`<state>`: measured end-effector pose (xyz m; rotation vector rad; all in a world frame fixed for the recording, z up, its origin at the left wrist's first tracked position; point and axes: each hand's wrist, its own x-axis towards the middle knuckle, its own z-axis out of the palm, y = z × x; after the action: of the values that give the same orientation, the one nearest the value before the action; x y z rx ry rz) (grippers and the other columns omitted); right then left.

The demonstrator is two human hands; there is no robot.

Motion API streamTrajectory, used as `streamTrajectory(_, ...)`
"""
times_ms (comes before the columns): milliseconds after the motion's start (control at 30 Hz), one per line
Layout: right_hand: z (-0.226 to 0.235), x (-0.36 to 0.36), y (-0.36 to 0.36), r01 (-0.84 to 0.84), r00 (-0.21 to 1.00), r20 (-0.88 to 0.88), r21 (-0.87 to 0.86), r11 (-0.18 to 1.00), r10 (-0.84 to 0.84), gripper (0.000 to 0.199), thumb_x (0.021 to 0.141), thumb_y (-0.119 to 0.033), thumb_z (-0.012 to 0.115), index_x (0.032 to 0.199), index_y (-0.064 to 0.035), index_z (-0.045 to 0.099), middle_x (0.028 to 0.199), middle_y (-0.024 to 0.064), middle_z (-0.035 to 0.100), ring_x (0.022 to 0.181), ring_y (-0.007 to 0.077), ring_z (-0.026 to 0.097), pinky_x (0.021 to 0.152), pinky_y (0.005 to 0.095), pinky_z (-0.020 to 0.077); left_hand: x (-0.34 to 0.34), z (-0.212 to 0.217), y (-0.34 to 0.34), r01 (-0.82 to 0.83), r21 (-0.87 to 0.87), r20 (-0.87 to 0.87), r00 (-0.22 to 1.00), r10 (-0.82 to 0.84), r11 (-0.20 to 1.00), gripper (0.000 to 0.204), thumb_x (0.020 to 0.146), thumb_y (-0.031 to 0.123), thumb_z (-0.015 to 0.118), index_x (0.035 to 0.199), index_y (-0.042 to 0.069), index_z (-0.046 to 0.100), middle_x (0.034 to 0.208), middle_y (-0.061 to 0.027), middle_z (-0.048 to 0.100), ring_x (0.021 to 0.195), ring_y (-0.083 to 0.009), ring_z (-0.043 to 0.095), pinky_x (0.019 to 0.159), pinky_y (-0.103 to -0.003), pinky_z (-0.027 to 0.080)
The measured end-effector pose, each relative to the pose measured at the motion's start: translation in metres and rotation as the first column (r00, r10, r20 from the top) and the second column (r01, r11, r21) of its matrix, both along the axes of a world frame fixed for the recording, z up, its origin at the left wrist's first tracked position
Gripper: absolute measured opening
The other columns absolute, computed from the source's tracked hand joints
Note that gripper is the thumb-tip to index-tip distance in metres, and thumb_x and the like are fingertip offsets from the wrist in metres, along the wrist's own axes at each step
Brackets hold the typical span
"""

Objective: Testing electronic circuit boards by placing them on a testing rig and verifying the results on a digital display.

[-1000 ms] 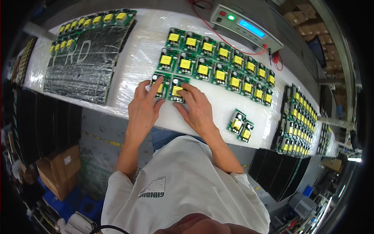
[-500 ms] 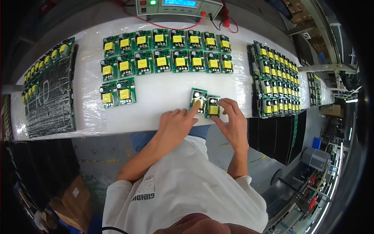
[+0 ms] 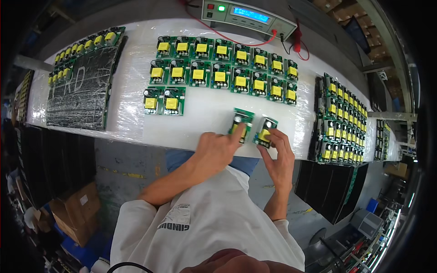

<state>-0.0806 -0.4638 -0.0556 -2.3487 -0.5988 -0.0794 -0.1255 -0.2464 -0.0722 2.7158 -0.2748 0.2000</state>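
Note:
Two green circuit boards with yellow transformers lie side by side at the front of the white work surface [image 3: 209,127], a gap between them. On the left circuit board [image 3: 245,116], my left hand [image 3: 216,150] presses its index finger against the transformer, while its other fingers are curled in. The thumb's contact is hard to make out. My right hand [image 3: 281,157] grips the right circuit board [image 3: 269,123] between thumb and fingers at its right and front edges. That board sits at a slant. Beyond them stand rows of matching boards [image 3: 198,73], with two [image 3: 171,103] in the nearest row at left.
A tester [image 3: 248,16] with a lit screen and red and black leads stands at the back. Black panels bearing more boards lie at left [image 3: 79,86] and right [image 3: 339,125]. Dark bins [image 3: 330,186] stand below the table at right, and a cardboard box [image 3: 77,209] at lower left.
The two front boards, side by side earlier, have come apart and turned slightly. My right hand has closed onto the right board. The whole view has shifted and tilted.

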Motion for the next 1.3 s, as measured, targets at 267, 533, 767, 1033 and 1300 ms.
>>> streamTrajectory(267, -0.023, 0.03, 0.085, -0.268, 0.96, 0.085, 0.021, 0.963, 0.265, 0.035, 0.082, -0.001, 0.082, 0.114, -0.0078, 0.068, 0.131, 0.0034, 0.068, 0.101, 0.0244, 0.07, 0.083, 0.0344, 0.0565, -0.006, -0.012, 0.059, -0.28, 0.157, 0.002, 0.959, 0.283, 0.947, 0.058, 0.091, 0.026, 0.077, 0.143, 0.01, 0.058, 0.061, -0.0027, 0.068, 0.044, -0.0221, 0.06, 0.046, -0.034, 0.043)
streamTrajectory(533, -0.04, 0.038, 0.107, -0.283, 0.951, 0.114, -0.037, 0.958, 0.286, 0.031, 0.085, -0.005, 0.08, 0.113, -0.0107, 0.066, 0.131, -0.0001, 0.065, 0.095, 0.0222, 0.069, 0.079, 0.0337, 0.0554, -0.001, -0.02, 0.074, -0.293, 0.203, -0.019, 0.953, 0.303, 0.934, 0.056, 0.092, 0.025, 0.076, 0.142, 0.007, 0.058, 0.062, 0.0001, 0.066, 0.044, -0.0186, 0.057, 0.046, -0.032, 0.041)
streamTrajectory(767, -0.041, 0.042, 0.112, -0.294, 0.952, 0.078, -0.056, 0.954, 0.297, 0.032, 0.083, -0.002, 0.082, 0.11, -0.0089, 0.067, 0.131, 0.0014, 0.068, 0.101, 0.0242, 0.07, 0.081, 0.0348, 0.0561, 0.002, -0.028, 0.077, -0.327, 0.185, -0.022, 0.941, 0.336, 0.927, 0.058, 0.091, 0.026, 0.077, 0.143, 0.012, 0.058, 0.063, -0.0027, 0.069, 0.045, -0.0211, 0.06, 0.046, -0.033, 0.042)
streamTrajectory(1033, -0.039, 0.044, 0.118, -0.32, 0.944, 0.063, -0.058, 0.946, 0.323, 0.031, 0.083, -0.001, 0.081, 0.11, -0.008, 0.068, 0.132, 0.0025, 0.068, 0.106, 0.0258, 0.07, 0.087, 0.0356, 0.0556, -0.004, -0.027, 0.081, -0.329, 0.189, -0.039, 0.939, 0.342, 0.925, 0.059, 0.095, 0.025, 0.071, 0.149, 0.007, 0.054, 0.064, -0.0025, 0.068, 0.047, -0.0208, 0.062, 0.046, -0.034, 0.044)
streamTrajectory(1300, -0.027, 0.03, 0.109, -0.281, 0.955, 0.072, -0.102, 0.954, 0.289, 0.032, 0.086, -0.004, 0.081, 0.115, -0.0059, 0.068, 0.145, 0.0079, 0.062, 0.115, 0.031, 0.068, 0.094, 0.037, 0.0551, -0.008, -0.021, 0.074, -0.252, 0.093, -0.077, 0.963, 0.259, 0.963, 0.08, 0.091, 0.018, 0.066, 0.161, -0.004, 0.036, 0.065, -0.0063, 0.07, 0.048, -0.0229, 0.064, 0.042, -0.035, 0.043)
